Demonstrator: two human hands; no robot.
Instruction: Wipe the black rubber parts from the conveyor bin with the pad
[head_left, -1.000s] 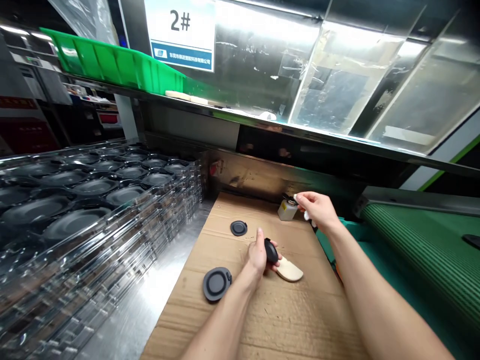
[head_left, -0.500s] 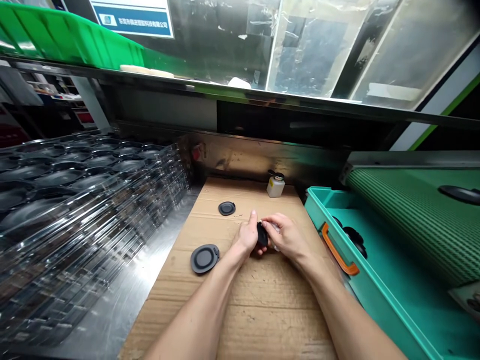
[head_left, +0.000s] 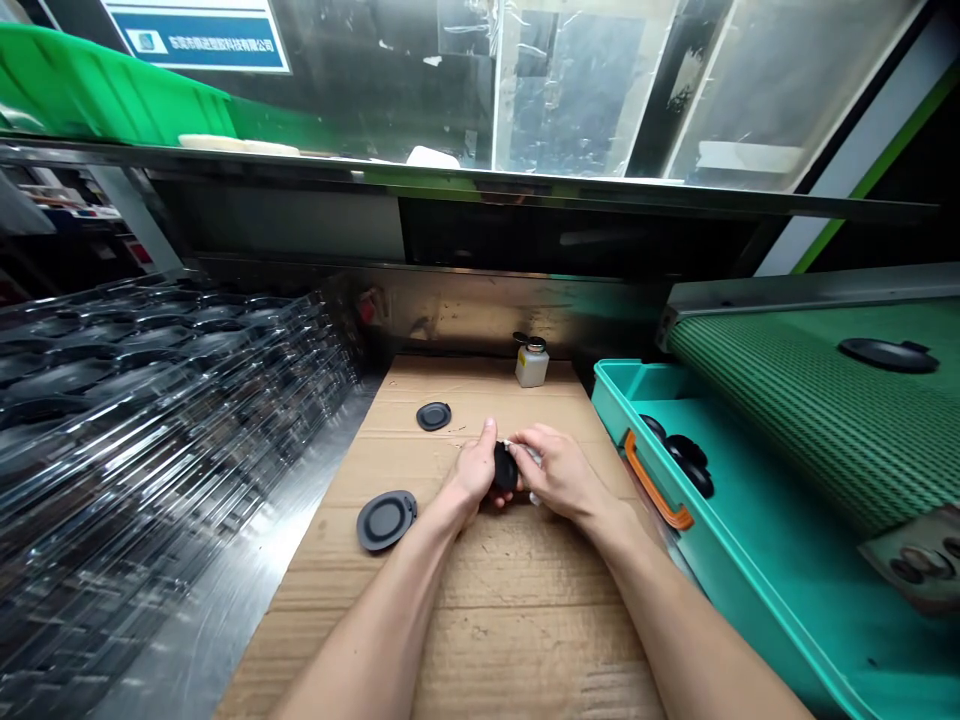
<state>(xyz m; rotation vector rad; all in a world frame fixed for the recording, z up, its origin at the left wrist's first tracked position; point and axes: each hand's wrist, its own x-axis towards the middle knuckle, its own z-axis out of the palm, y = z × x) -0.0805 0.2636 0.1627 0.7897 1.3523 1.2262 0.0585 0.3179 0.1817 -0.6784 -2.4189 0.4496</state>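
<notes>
My left hand (head_left: 475,470) grips a black rubber-like disc (head_left: 506,467) on edge above the corrugated cardboard sheet (head_left: 480,620). My right hand (head_left: 559,472) meets it from the right, pinching a small white wipe or swab (head_left: 531,457) against the disc, partly hidden by the fingers. Two more black discs lie flat on the cardboard: a larger-looking one (head_left: 386,520) left of my left hand and another (head_left: 433,416) farther back. A small white bottle with a dark pump top (head_left: 531,366) stands at the cardboard's far edge.
A teal tray (head_left: 750,600) with an orange handle holds black discs (head_left: 690,465) to the right. Beyond it runs a green ribbed conveyor belt (head_left: 825,450) carrying a black disc (head_left: 889,354). Stacked clear plastic trays (head_left: 150,400) fill the left side. A metal shelf (head_left: 450,175) runs overhead.
My right hand has come down from near the bottle to the disc in my left hand. The view has tilted down and shifted, bringing the teal tray into sight. The beige pad is out of sight.
</notes>
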